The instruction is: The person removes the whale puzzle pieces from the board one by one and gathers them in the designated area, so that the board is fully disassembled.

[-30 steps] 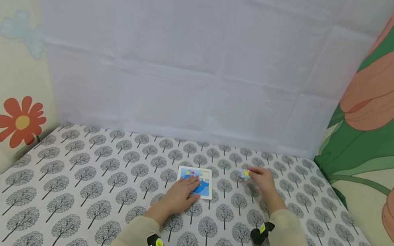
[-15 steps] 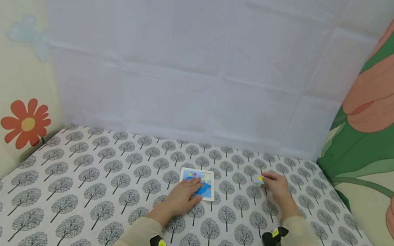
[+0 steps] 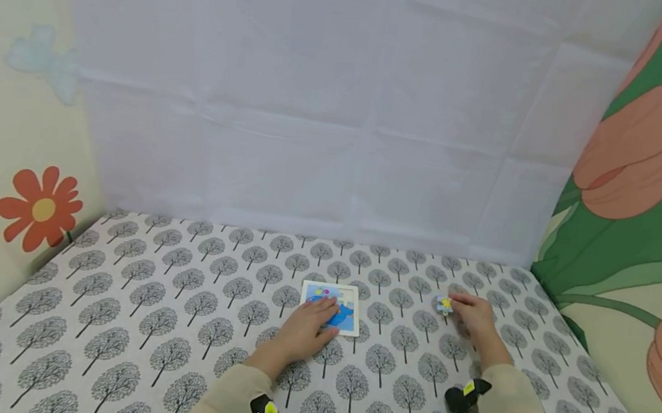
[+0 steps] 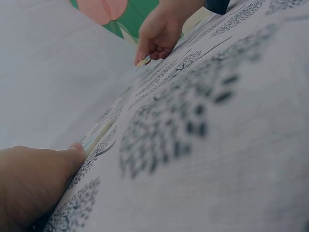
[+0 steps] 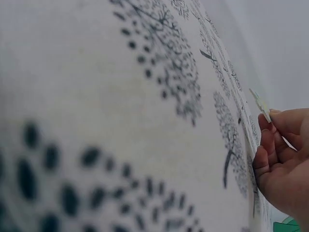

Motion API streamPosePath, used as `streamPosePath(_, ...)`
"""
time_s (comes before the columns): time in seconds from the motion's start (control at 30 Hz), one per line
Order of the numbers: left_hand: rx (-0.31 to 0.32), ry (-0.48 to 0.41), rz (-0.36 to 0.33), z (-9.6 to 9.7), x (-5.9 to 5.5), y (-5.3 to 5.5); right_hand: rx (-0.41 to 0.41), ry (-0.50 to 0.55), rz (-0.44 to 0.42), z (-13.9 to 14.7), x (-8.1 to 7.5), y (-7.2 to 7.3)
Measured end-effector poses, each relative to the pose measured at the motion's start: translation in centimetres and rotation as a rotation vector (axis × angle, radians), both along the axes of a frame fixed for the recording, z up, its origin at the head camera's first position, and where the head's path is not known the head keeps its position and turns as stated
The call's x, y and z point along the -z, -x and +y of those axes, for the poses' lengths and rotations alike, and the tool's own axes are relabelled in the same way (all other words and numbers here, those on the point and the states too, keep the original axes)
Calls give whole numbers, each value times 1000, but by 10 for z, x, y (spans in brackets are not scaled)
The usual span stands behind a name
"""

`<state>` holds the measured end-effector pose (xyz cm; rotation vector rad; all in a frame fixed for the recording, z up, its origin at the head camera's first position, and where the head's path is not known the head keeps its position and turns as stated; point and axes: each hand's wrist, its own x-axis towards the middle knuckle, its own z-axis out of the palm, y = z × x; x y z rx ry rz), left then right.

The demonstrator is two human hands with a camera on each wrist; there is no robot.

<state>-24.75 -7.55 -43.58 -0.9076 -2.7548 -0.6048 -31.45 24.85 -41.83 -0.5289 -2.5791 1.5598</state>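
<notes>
A small square jigsaw puzzle in a white frame lies on the cloth, its picture blue with a pink spot near the top. Pale bare backing shows in its upper right corner. My left hand rests flat over the puzzle's left and lower part, hiding some of the picture. To the right, my right hand pinches a jigsaw piece, light blue with a yellow shape on it. In the right wrist view the jigsaw piece sticks out between thumb and forefinger, tilted, with the other fingers curled beneath.
A white cloth printed with black trees covers the table. Behind it hangs a creased white sheet. Side walls carry a red flower on the left and pink tulips on the right.
My right hand has moved to the right, away from the puzzle, still pinching the jigsaw piece. My left hand stays on the puzzle.
</notes>
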Motion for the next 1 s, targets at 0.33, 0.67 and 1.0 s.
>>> streamPosePath(0.33,4,1,6,1,-1,1,-12,10,21,8,2,4)
streamPosePath(0.67,-1,-2,-2,0,0,1,-14,-15,27,10,4,9)
streamPosePath(1.0,2,-11,-6,0,-1,-1,-11,-37,24,9,5,8)
